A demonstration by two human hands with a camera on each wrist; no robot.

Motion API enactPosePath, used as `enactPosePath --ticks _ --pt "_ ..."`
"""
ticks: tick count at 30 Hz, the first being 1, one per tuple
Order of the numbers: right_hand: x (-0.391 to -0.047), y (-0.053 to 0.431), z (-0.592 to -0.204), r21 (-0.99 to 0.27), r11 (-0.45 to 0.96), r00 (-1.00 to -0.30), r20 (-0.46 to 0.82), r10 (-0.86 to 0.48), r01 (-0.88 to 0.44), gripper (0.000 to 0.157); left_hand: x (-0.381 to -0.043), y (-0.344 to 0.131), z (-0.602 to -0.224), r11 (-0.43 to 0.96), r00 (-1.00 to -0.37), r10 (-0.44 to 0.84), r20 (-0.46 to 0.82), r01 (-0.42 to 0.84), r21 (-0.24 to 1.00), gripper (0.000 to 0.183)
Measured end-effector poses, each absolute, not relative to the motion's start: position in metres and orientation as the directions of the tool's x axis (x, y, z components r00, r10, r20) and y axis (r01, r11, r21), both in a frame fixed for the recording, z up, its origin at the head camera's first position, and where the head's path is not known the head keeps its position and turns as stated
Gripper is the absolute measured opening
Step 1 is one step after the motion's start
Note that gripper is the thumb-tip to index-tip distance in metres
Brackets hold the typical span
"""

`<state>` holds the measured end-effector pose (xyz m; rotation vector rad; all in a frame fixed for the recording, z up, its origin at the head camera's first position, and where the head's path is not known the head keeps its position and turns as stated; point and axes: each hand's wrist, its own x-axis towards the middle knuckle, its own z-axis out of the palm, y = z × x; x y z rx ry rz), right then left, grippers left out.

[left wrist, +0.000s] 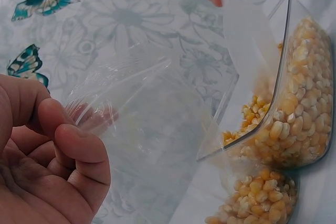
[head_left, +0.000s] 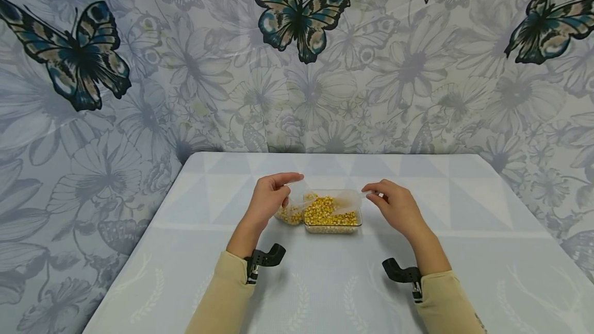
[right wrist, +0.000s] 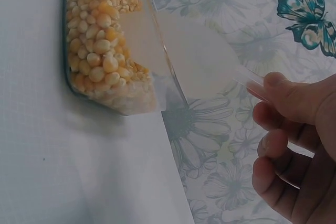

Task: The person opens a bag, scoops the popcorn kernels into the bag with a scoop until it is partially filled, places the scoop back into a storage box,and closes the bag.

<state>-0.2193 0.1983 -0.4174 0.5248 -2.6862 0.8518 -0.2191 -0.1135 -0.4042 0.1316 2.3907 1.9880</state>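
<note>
A clear box (head_left: 333, 230) of yellow corn kernels (head_left: 320, 209) stands on the table between the two hands. My left hand (head_left: 268, 199) pinches the edge of a transparent plastic bag (left wrist: 163, 95); corn kernels (left wrist: 262, 195) lie in the bag's bottom, beside the box. On the right, my right hand (head_left: 396, 207) grips the handle of a translucent plastic scoop (right wrist: 197, 56) between thumb and index finger. The scoop's front end dips into the box among the kernels, partly hidden by the wall and corn.
A pale table (head_left: 185, 267) with a triangle pattern lies under everything. Behind it hangs a floral cloth (head_left: 408, 92) with butterflies. Black wrist mounts (head_left: 266, 257) sit at both sleeve cuffs.
</note>
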Motion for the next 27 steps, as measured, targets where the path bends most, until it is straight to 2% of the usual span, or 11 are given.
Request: enactPosePath --ticks 10,19,27 --pt "-0.223 0.199 -0.426 -0.625 0.688 -0.929 0.232 -0.289 -0.37 0.02 -0.22 -0.114 -0.406 0.183 -0.996 0.086 0.034 0.049 0.982 0.047" --pt "-0.228 0.2 -0.437 -0.649 0.695 -0.95 0.176 -0.257 -0.308 0.02 -0.221 -0.114 -0.406 0.185 -0.996 0.087 0.028 0.044 0.982 0.047" --pt "-0.231 0.196 -0.446 -0.661 0.683 -0.948 0.178 -0.262 -0.313 0.021 -0.22 -0.113 -0.406 0.184 -0.996 0.086 0.018 0.034 0.982 0.048"
